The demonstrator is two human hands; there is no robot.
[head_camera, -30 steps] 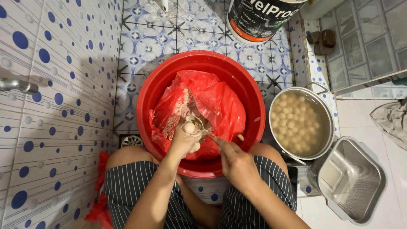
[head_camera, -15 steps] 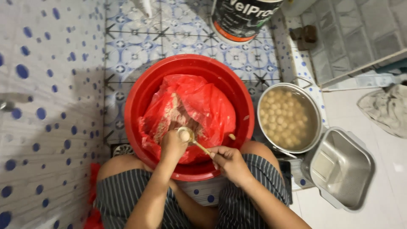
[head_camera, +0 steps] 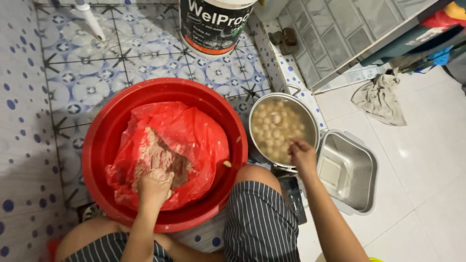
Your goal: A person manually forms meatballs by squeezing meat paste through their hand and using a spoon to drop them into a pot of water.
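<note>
Head view: you squat on a glossy blue-patterned tile floor point(head_camera: 145, 53), white tile to your right. Your left hand point(head_camera: 154, 187) is clenched on pale, sticky paste point(head_camera: 160, 157) inside a crinkled red plastic bag point(head_camera: 194, 136) lining the round red basin point(head_camera: 102, 140). Your right hand point(head_camera: 302, 155), fingers drawn together, rests over the steel pot point(head_camera: 310, 121) of smooth pale balls point(head_camera: 276, 123); whether it holds anything, you cannot tell.

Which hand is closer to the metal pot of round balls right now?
Right. The right hand is over the near rim of the metal pot; the left hand is apart, in the paste on the red bag.
</note>
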